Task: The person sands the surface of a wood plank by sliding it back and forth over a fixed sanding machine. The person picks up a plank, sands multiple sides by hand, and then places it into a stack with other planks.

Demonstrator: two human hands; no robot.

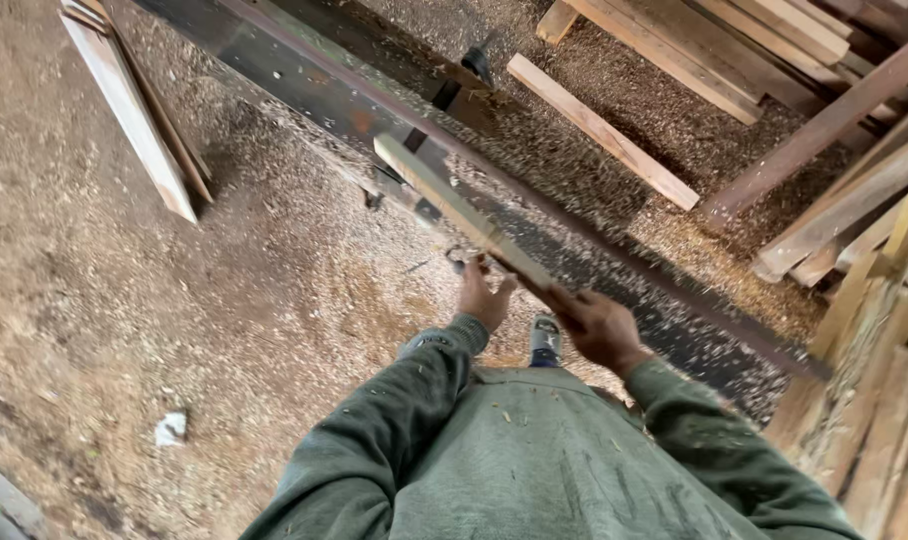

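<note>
From the head view we hold a pale wooden slat (461, 212) with both hands, angled up and to the far left over a long dark machine bed (304, 85). Our left hand (485, 294) curls its fingers under the slat's near part; our right hand (599, 325) clamps its near end. Sawdust floor (124, 320) lies left.

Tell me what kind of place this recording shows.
Most likely a sawmill or woodworking shed: sawdust covers the floor, planks are stacked at the side, and both hands hold a wooden strip over a long metal machine bed.
</note>
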